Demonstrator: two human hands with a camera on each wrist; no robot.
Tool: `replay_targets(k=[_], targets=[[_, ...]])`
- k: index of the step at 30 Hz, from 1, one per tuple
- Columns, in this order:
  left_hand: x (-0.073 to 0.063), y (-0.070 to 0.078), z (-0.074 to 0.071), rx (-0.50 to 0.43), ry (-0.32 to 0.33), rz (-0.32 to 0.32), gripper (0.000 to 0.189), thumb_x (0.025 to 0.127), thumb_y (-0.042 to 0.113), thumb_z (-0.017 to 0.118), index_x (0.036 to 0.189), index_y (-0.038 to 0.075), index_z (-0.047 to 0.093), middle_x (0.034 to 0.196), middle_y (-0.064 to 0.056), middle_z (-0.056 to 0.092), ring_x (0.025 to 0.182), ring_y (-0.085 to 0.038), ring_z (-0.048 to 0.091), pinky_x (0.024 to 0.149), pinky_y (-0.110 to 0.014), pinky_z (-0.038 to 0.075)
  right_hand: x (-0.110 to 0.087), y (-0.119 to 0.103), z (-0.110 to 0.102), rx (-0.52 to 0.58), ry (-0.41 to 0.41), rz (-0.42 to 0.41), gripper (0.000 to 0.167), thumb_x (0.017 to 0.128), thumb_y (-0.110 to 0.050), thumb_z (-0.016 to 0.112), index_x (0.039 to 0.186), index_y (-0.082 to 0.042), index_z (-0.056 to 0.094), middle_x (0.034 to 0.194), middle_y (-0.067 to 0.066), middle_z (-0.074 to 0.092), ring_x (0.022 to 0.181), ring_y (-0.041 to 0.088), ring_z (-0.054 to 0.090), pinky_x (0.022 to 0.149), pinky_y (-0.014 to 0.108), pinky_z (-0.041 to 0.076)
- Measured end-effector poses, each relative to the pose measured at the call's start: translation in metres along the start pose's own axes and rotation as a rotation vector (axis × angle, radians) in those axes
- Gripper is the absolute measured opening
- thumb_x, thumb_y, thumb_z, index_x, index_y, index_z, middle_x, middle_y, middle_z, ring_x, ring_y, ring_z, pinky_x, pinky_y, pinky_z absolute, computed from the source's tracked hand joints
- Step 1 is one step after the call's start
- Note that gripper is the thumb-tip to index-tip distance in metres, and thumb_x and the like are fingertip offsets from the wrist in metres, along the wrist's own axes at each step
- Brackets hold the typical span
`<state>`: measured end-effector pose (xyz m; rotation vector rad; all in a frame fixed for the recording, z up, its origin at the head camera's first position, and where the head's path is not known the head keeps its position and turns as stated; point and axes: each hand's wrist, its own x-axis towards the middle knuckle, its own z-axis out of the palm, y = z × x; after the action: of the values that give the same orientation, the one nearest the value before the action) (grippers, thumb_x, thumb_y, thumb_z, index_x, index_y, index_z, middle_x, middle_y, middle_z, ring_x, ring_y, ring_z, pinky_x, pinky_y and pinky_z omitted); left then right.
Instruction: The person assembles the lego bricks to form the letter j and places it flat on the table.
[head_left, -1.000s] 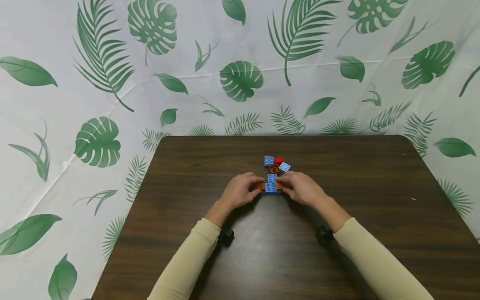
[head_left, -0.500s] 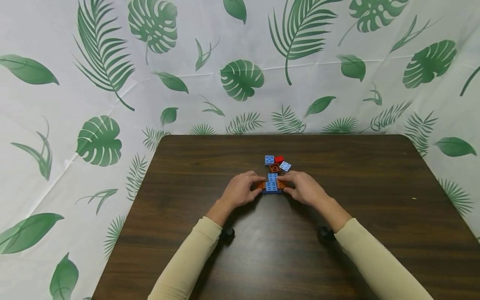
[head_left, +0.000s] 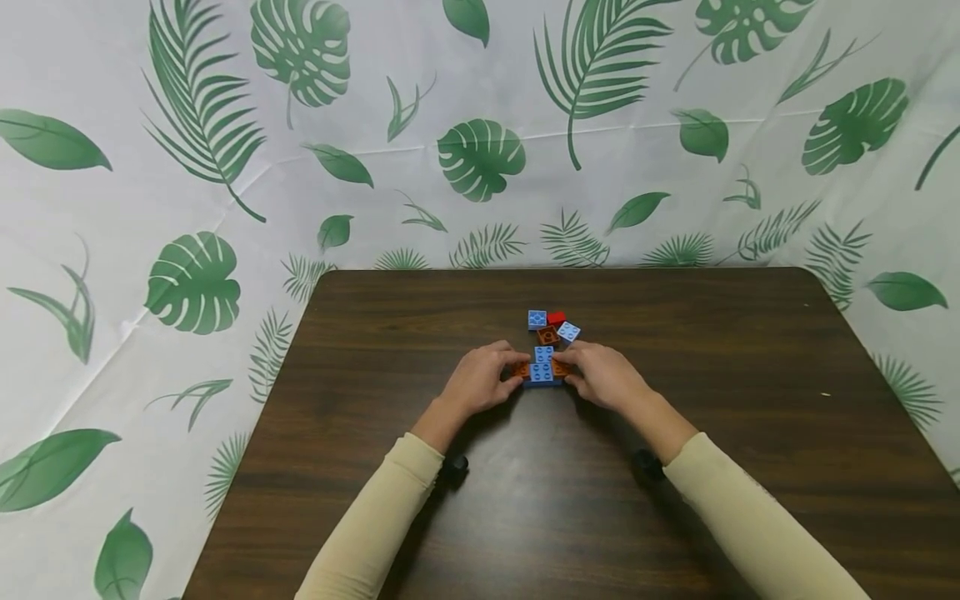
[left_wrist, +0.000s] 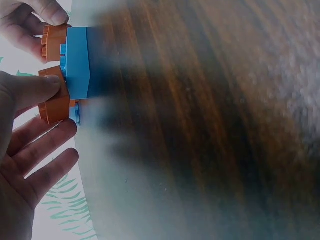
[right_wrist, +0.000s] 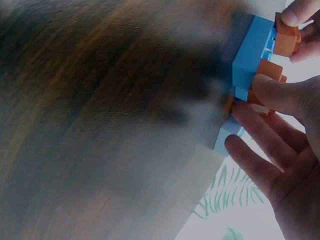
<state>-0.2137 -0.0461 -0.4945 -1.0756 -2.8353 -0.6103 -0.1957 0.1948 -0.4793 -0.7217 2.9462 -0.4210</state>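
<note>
Between the hands, a blue brick assembly (head_left: 542,372) lies on the table. My left hand (head_left: 478,379) pinches an orange-brown brick (left_wrist: 58,109) between thumb and fingers at the assembly's left end; in the left wrist view it looks tilted against the blue base. At the opposite end, my right hand (head_left: 606,379) pinches a second orange-brown brick (right_wrist: 269,69), low over the studs of the long blue brick (right_wrist: 250,52). Fingertips hide parts of both orange-brown bricks. A lighter blue brick (head_left: 544,354) stands just behind the middle of the assembly.
Just beyond the hands is a small group of loose bricks: a light blue one (head_left: 537,320), a red one (head_left: 556,318), a brown one (head_left: 547,335) and a paler blue one (head_left: 569,332). A leaf-patterned cloth (head_left: 405,187) hangs behind the dark wooden table (head_left: 675,304).
</note>
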Motion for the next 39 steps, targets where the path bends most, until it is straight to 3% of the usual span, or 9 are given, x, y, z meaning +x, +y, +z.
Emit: replay_targets(k=[8, 17, 26, 33, 36, 39], targets=[[0.004, 0.004, -0.001, 0.033, -0.018, 0.048, 0.037, 0.089, 0.025, 0.073, 0.126, 0.017, 0.069, 0.099, 0.003, 0.058, 0.071, -0.009, 0.049, 0.064, -0.026, 0.044, -0.003, 0.0, 0.0, -0.071, 0.045, 0.009, 0.043, 0.086, -0.02, 0.076, 0.128, -0.015, 0.067, 0.111, 0.004, 0.066, 0.077, 0.018, 0.061, 0.068, 0.041, 0.053], [0.002, 0.002, 0.0, 0.038, -0.011, 0.017, 0.037, 0.09, 0.027, 0.072, 0.125, 0.02, 0.069, 0.099, 0.004, 0.059, 0.071, -0.008, 0.05, 0.063, -0.026, 0.044, 0.001, -0.002, 0.003, -0.052, 0.051, 0.007, 0.044, 0.086, -0.021, 0.076, 0.128, -0.015, 0.067, 0.116, 0.005, 0.067, 0.084, 0.022, 0.065, 0.071, 0.043, 0.053], [0.004, 0.002, 0.002, 0.041, -0.005, -0.008, 0.036, 0.088, 0.03, 0.073, 0.123, 0.022, 0.071, 0.097, 0.005, 0.059, 0.069, -0.009, 0.049, 0.064, -0.028, 0.044, -0.001, -0.005, 0.002, -0.021, 0.042, 0.028, 0.043, 0.086, -0.021, 0.076, 0.128, -0.015, 0.068, 0.109, 0.003, 0.065, 0.068, 0.014, 0.054, 0.059, 0.035, 0.047], [0.004, 0.001, 0.009, 0.0, 0.066, -0.017, 0.034, 0.086, 0.035, 0.076, 0.115, 0.017, 0.073, 0.1, 0.004, 0.066, 0.083, -0.012, 0.06, 0.079, -0.032, 0.05, 0.0, -0.006, 0.004, 0.01, 0.037, 0.037, 0.043, 0.086, -0.021, 0.076, 0.128, -0.013, 0.067, 0.115, 0.006, 0.066, 0.081, 0.02, 0.062, 0.069, 0.041, 0.052], [0.005, 0.001, 0.012, -0.024, 0.052, -0.028, 0.032, 0.088, 0.032, 0.075, 0.115, 0.016, 0.071, 0.105, 0.003, 0.068, 0.092, -0.013, 0.063, 0.086, -0.034, 0.05, 0.002, -0.002, 0.002, 0.036, -0.008, 0.04, 0.044, 0.087, -0.024, 0.076, 0.13, -0.014, 0.066, 0.123, 0.008, 0.064, 0.096, 0.026, 0.064, 0.077, 0.046, 0.053], [0.006, 0.002, 0.015, -0.049, 0.03, -0.029, 0.03, 0.089, 0.031, 0.073, 0.115, 0.017, 0.067, 0.106, 0.003, 0.068, 0.09, -0.013, 0.061, 0.086, -0.034, 0.05, 0.004, 0.005, -0.005, 0.123, -0.075, 0.041, 0.045, 0.089, -0.031, 0.074, 0.13, -0.016, 0.065, 0.128, 0.008, 0.063, 0.108, 0.027, 0.062, 0.085, 0.049, 0.051]])
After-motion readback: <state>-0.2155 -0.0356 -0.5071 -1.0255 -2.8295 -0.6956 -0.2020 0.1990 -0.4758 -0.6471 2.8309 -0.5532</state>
